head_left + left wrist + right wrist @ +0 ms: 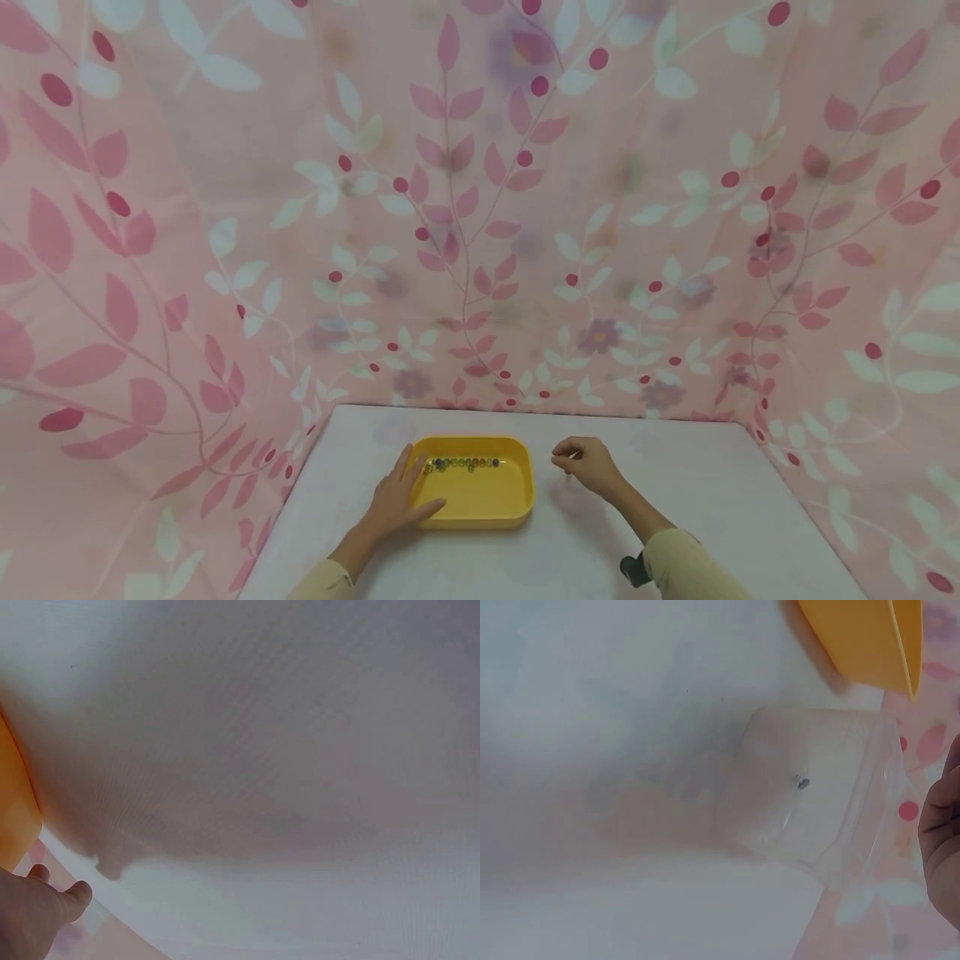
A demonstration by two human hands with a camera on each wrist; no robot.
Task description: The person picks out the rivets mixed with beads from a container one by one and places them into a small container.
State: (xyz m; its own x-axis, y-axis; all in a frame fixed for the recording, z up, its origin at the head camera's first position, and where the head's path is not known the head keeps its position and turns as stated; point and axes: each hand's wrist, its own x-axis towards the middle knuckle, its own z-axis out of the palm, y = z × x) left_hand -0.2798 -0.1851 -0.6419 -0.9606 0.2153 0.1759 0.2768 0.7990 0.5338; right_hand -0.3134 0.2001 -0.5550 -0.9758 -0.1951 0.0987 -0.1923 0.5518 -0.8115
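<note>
A yellow tray (480, 523) lies on the white table, with a row of small glass marbles (468, 462) along its far side and a few more just below the row. My left hand (401, 496) rests at the tray's left edge, fingers spread over the rim. To the right of the tray my right hand (588, 467) hovers with fingers curled and thumb and fingertips together; I cannot tell whether something is between them. In the right wrist view a clear plastic container (825, 802) stands near that hand, and a small dark marble (802, 782) shows through it.
The white table (675, 483) meets a pink curtain (465, 250) with leaf prints at its back edge, and the same cloth hangs on both sides. A dark wrist camera (636, 571) sits on the right forearm.
</note>
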